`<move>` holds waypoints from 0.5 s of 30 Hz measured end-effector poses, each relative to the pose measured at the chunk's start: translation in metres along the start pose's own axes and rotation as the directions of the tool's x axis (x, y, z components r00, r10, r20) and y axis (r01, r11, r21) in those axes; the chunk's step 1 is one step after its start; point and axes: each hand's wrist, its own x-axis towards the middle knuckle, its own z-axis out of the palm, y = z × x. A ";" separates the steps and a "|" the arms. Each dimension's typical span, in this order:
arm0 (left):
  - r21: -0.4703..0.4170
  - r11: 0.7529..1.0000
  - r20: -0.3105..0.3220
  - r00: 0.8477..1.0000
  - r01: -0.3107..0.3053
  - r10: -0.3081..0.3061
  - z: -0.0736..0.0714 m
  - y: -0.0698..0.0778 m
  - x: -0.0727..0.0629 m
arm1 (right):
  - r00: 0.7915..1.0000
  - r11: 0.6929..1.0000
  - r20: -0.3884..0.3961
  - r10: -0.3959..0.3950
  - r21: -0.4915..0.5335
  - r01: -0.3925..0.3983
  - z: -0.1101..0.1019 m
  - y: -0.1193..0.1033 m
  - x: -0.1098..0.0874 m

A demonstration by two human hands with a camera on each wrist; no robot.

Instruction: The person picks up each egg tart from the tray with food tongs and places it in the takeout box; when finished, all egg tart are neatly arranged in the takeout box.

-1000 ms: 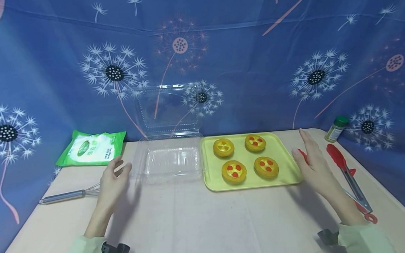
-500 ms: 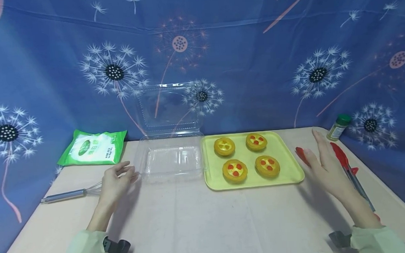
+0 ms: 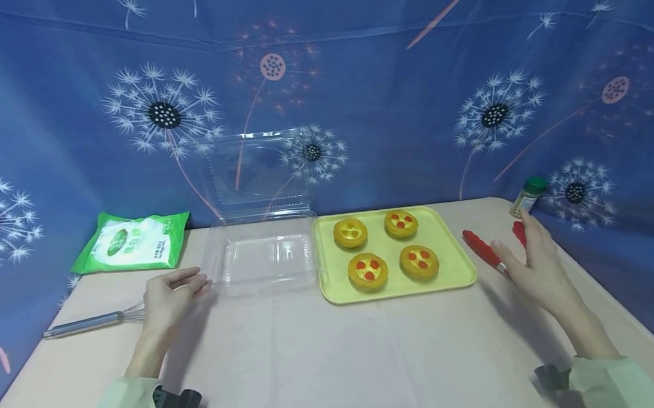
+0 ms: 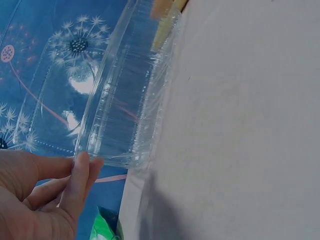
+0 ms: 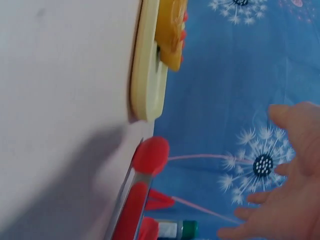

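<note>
- Rightward swings the right hand (image 3: pixel 543 274) since half a second ago, farther from the yellow tray (image 3: pixel 458 270), and the head view turns right too; the left hand (image 3: pixel 167 300) brings thumb and fingers closer together than a second ago.
- Nearest of all, two pale green sleeves (image 3: pixel 128 406) reach in over the pale tablecloth (image 3: pixel 335 357).
- Right fingers hang loose and parted, nothing in them, up above the red-tipped tongs (image 3: pixel 482 247), which lie right of the tray.
- Left fingers bend lightly by the near left corner of the clear container (image 3: pixel 269 273); whether they touch or pinch that edge, I cannot tell.
- Looks like a reach in hand, nothing lifted; to my eye the next move calls for the right fingers to drop and close round the tongs, the left steadying the container.
- Left of that left hand lies the whisk (image 3: pixel 83 324), handle pointing left.
- Middle distance: four tarts (image 3: pixel 367 271) sit apart on the tray, two near, two far, and the container stands just left, lid (image 3: pixel 255 171) raised at its far side.
- Far left, a green-and-white packet (image 3: pixel 135 243); far right, a green-capped jar (image 3: pixel 528 194); behind everything, the dandelion curtain (image 3: pixel 377 109).
</note>
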 end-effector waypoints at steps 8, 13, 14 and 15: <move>-0.072 0.996 0.005 0.999 0.053 -0.053 -0.002 0.001 0.001 | 0.949 0.940 0.066 0.309 -0.171 -0.294 -0.009 0.019 -0.001; -0.101 0.993 0.016 0.998 0.066 -0.064 -0.001 0.001 0.003 | 0.866 0.859 0.140 0.479 -0.278 -0.430 -0.015 0.035 -0.002; -0.106 0.992 0.021 0.998 0.068 -0.066 -0.001 0.001 0.003 | 0.846 0.842 0.158 0.508 -0.295 -0.451 -0.016 0.038 -0.002; -0.109 0.992 0.021 0.998 0.067 -0.066 -0.002 0.001 0.004 | 0.826 0.828 0.178 0.535 -0.303 -0.471 -0.016 0.042 -0.002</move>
